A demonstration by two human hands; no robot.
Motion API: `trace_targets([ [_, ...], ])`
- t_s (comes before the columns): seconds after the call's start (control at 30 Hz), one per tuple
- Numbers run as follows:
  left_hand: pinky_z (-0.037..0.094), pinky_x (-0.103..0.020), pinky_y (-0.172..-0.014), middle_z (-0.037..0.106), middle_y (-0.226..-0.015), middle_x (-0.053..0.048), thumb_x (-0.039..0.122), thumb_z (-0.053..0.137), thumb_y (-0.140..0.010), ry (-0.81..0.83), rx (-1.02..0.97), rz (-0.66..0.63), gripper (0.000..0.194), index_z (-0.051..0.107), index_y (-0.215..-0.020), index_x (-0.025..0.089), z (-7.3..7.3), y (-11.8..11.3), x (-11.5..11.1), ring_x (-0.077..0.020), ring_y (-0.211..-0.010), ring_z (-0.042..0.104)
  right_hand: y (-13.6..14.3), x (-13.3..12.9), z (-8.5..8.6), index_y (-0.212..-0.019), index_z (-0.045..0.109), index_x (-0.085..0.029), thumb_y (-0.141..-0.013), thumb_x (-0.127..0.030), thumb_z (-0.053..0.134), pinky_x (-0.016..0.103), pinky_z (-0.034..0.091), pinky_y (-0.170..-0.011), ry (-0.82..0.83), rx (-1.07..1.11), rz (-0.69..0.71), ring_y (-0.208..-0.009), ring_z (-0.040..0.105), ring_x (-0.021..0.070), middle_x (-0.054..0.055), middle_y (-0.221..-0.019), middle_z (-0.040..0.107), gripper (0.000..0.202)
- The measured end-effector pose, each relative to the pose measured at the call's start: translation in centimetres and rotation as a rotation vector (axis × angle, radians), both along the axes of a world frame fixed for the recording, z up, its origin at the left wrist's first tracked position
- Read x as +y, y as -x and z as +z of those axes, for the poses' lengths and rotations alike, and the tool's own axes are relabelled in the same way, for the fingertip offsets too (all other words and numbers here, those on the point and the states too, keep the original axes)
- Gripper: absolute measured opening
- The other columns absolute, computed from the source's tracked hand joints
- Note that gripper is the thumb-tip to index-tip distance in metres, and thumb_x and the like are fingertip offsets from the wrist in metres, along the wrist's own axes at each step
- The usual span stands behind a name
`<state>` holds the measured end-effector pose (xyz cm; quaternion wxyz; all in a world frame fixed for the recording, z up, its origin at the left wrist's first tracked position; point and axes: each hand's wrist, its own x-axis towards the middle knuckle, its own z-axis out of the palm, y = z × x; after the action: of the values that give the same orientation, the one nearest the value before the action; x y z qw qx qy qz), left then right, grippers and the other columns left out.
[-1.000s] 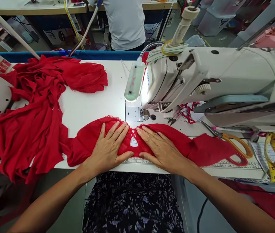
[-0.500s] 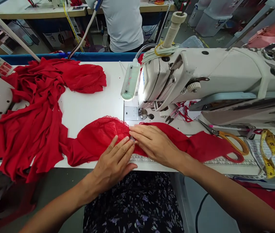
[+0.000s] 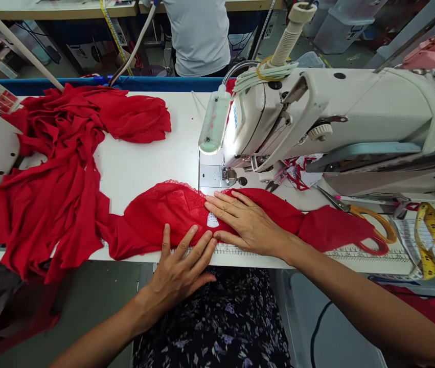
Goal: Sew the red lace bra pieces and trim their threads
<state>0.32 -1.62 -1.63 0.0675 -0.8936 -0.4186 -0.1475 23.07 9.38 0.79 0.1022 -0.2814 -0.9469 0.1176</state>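
Hands at a sewing table, with clock directions read from the small opening in the garment and twelve pointing away from the person. The left hand [image 3: 186, 268] grasps nothing; its spread fingers rest at the near edge of the red, lace-trimmed fabric garment [image 3: 156, 209], toward seven o'clock. The right hand [image 3: 248, 222], also unclenched, lies palm down over the middle, toward two. The garment spans nine to three o'clock on the white tabletop [image 3: 140, 166], just above a printed ruler strip [image 3: 386, 256]. It is judged light, soft and limp, liable to slip or ruck on the smooth surface; the lace and narrow bridge by the opening are probably the most delicate parts. The plain cloth on either side of the opening seems the best hold, with flat fingers rather than a pinch. Beyond lie a metal presser foot [image 3: 229, 177] near one o'clock, a white sewing machine [image 3: 374, 110] toward two, orange-and-red-handled scissors [image 3: 380, 222] and a yellow tape measure [image 3: 429, 258] around three, and a heap of red cloth [image 3: 67, 158] toward ten.
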Motion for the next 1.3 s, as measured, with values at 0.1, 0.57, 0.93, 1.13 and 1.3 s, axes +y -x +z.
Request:
trace_targets([
  [0.1, 0.001, -0.069, -0.120, 0.049, -0.151, -0.004, 0.052, 0.054, -0.095, -0.010, 0.020, 0.000, 0.057, 0.049, -0.143, 0.023, 0.0, 0.1, 0.0, -0.0311, -0.142, 0.040, 0.0, 0.0, 0.1, -0.156, 0.025, -0.023, -0.100, -0.049, 0.045, 0.050, 0.023, -0.122, 0.021, -0.009, 0.003, -0.150, 0.023, 0.0222, 0.004, -0.160, 0.031, 0.065],
  [0.57, -0.002, -0.067, -0.122, 0.057, -0.143, -0.002, 0.049, 0.061, -0.092, 0.067, -0.151, -0.008, 0.055, 0.054, -0.138, 0.020, 1.9, 0.4, -0.2, -0.0274, -0.137, 0.047, -1.1, -0.2, 1.7, -0.155, 0.028, -0.018, -0.099, -0.041, 0.051, 0.046, 0.032, -0.120, 0.048, 0.074, 0.019, -0.147, 0.031, 0.0220, 0.009, -0.157, 0.039, 0.065],
  [0.93, 0.030, -0.049, -0.122, 0.073, -0.118, -0.011, 0.029, 0.068, -0.090, -0.072, -0.339, -0.004, 0.036, 0.066, -0.119, 0.008, 3.0, -2.1, 0.3, -0.0231, -0.119, 0.063, -1.9, -2.8, 1.7, -0.120, 0.065, -0.023, -0.094, -0.014, 0.054, 0.040, 0.054, -0.090, -0.123, 0.278, -0.070, -0.110, 0.064, 0.0211, 0.006, -0.117, 0.071, 0.029],
  [1.13, 0.031, -0.046, -0.122, 0.071, -0.122, -0.012, 0.034, 0.063, -0.094, -0.078, -0.285, 0.040, 0.040, 0.064, -0.123, 0.007, 2.3, -2.6, -0.2, -0.0240, -0.121, 0.062, -1.3, -2.8, 1.9, -0.126, 0.064, -0.025, -0.097, -0.017, 0.049, 0.040, 0.053, -0.094, -0.108, 0.278, -0.108, -0.111, 0.064, 0.0206, 0.005, -0.117, 0.072, 0.034],
  [1.3, 0.025, -0.047, -0.124, 0.064, -0.134, -0.015, 0.045, 0.057, -0.095, -0.051, -0.205, 0.067, 0.052, 0.060, -0.131, 0.008, 1.2, -3.5, -0.7, -0.0270, -0.131, 0.054, -0.1, -1.5, 1.7, -0.135, 0.058, -0.021, -0.098, -0.013, 0.042, 0.043, 0.047, -0.107, -0.073, 0.191, -0.090, -0.128, 0.055, 0.0213, 0.007, -0.133, 0.064, 0.041],
])
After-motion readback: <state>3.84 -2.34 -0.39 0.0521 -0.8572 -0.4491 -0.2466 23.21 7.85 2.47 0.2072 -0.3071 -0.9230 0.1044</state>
